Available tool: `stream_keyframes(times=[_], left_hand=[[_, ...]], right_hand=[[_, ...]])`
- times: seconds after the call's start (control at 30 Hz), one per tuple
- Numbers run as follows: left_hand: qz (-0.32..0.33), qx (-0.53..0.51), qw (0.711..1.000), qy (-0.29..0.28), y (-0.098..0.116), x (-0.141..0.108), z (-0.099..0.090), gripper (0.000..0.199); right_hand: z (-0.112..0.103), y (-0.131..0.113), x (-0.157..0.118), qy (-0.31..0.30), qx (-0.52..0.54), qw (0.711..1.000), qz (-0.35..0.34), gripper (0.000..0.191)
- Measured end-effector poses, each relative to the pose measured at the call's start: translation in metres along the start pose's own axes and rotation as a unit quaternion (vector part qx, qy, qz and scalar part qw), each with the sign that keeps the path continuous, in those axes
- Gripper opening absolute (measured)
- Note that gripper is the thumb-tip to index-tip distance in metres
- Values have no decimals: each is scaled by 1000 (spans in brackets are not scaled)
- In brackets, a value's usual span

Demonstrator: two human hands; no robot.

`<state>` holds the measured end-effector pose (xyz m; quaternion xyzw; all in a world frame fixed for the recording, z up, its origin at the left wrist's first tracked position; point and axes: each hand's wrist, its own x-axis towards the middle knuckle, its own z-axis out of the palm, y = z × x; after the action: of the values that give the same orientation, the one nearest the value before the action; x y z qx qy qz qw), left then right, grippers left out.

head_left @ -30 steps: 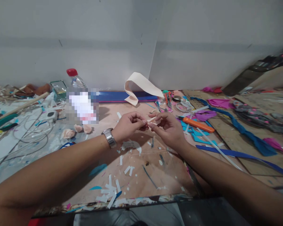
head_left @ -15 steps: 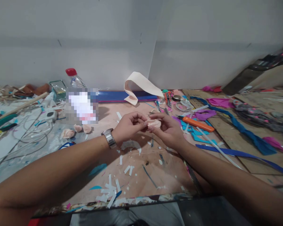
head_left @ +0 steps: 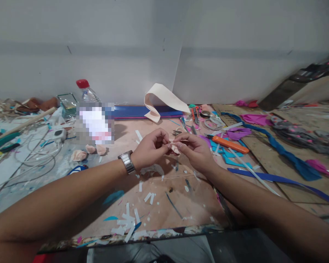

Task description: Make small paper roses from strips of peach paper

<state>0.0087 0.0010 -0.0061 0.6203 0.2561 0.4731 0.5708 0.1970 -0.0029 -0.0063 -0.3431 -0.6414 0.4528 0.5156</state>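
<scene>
Between my fingertips is a small pale peach petal-like piece point(head_left: 174, 149), partly covered by the fingers. My left hand point(head_left: 152, 148), with a metal watch on its wrist, pinches it from the left. From the right, my right hand point(head_left: 194, 150) grips its upper edge between thumb and forefinger. Both hands are held over the middle of the wooden table. Off to the left lie a peach rose-shaped flower point(head_left: 79, 155) and smaller peach curled pieces point(head_left: 101, 149). Behind my hands a curled cream strip point(head_left: 164, 95) rests on flat blue sheets point(head_left: 128, 111).
A red-capped bottle point(head_left: 83, 84) stands back left, near a white cable point(head_left: 30, 160) and green-handled pliers point(head_left: 5, 142). On the right lie an orange cutter point(head_left: 230, 144), a tape roll point(head_left: 205, 114) and blue strips point(head_left: 283, 182). White paper scraps point(head_left: 130, 221) litter the front.
The peach piece has turned and dropped lower between my fingers, and less of it shows. My fingers have shifted their grip slightly. The table things are unmoved.
</scene>
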Motion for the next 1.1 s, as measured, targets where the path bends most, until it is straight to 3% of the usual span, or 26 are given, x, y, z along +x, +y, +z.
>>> stream_keyframes(times=[0.33, 0.73, 1.1], left_hand=[[60, 78, 994, -52, -1, -6, -2, 12], [37, 99, 994, -11, 0, -5, -3, 18], [14, 22, 999, 22, -3, 0, -3, 33]], right_hand=[[-2, -3, 4, 13, 30, 998, 54, 32], [-6, 4, 5, -7, 47, 998, 41, 24], [-7, 1, 6, -26, 34, 999, 2, 23]])
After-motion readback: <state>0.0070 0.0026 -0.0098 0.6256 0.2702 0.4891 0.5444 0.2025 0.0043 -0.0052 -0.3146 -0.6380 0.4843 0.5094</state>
